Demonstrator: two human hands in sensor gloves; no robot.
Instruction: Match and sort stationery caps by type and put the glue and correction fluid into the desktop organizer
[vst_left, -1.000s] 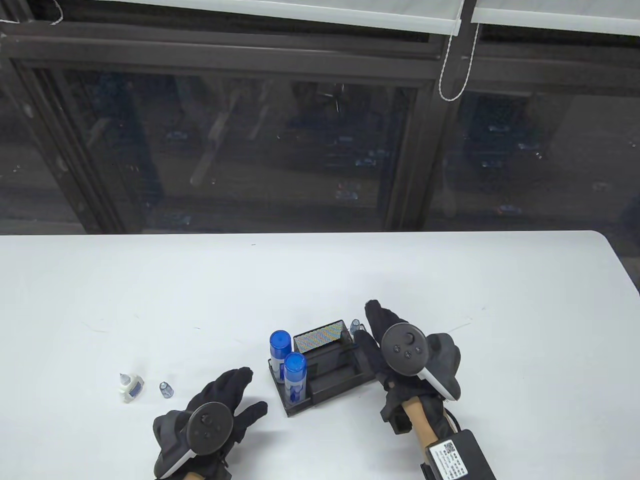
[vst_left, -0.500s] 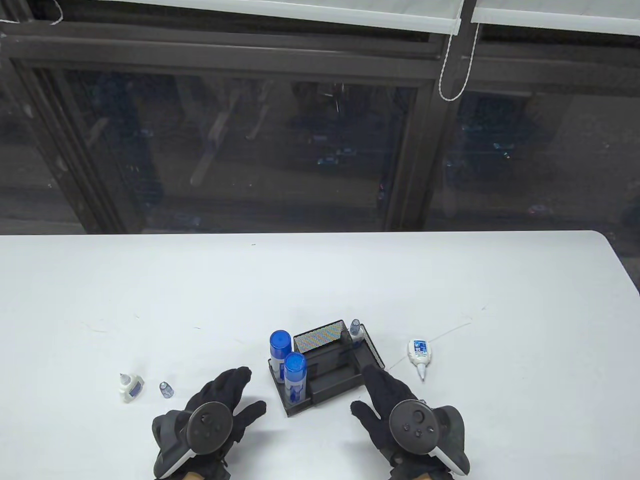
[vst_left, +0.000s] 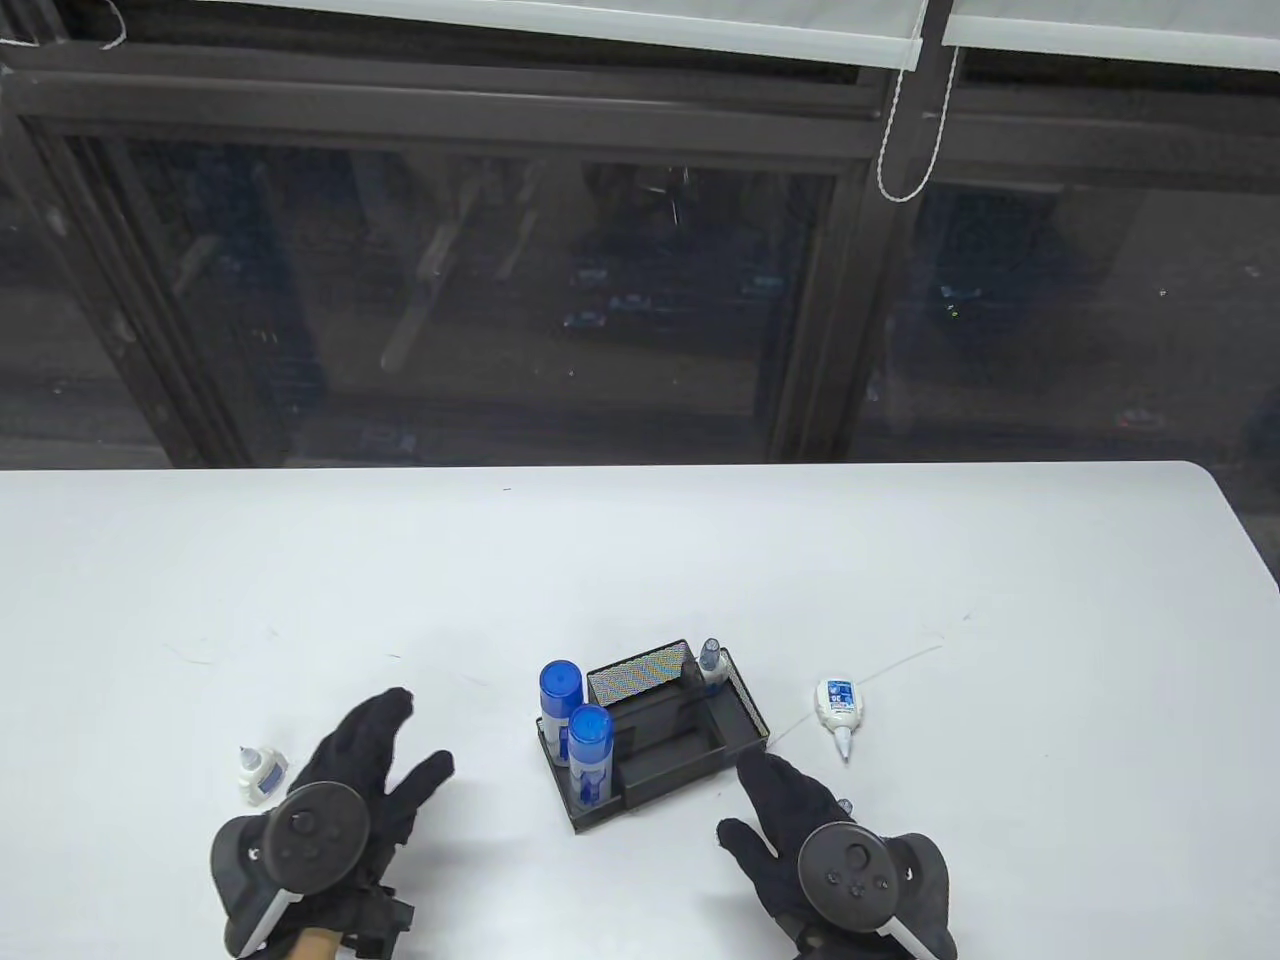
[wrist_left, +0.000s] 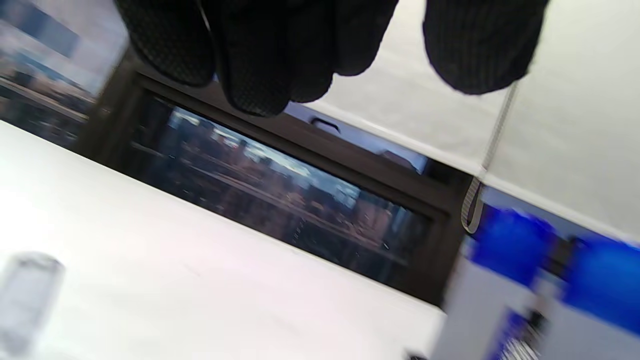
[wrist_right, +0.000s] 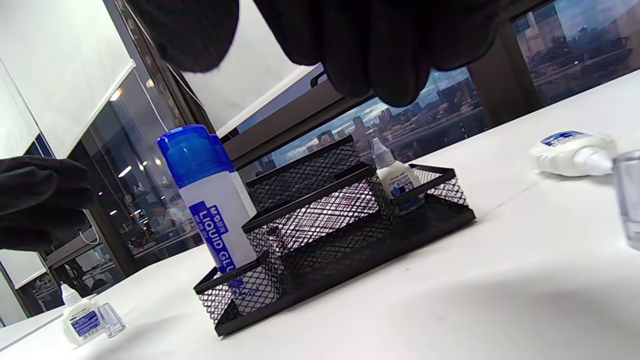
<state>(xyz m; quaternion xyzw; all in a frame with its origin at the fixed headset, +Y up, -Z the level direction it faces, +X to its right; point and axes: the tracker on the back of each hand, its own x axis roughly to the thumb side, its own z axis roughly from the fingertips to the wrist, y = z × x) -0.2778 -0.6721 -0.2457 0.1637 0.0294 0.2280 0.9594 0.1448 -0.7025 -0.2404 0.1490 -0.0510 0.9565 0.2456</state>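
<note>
Table view: black wire-mesh desktop organizer (vst_left: 745, 708) at centre, holding two blue-capped white glue bottles (vst_left: 590, 752) and one small capped white correction-fluid bottle (vst_left: 712, 668). At 9 o'clock, uncapped correction fluid (vst_left: 262, 773); at 3 o'clock, another lying uncapped (vst_left: 838, 708). Left hand (vst_left: 365, 765) spread, empty; right hand (vst_left: 790, 815) likewise. Advice: seat matching clear cap squarely before loading.

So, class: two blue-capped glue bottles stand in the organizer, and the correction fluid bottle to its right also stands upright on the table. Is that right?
Not quite. The correction fluid bottle right of the organizer lies on its side, uncapped nozzle toward the right hand; the table view shows it. The two glue bottles do stand in the organizer.
</note>
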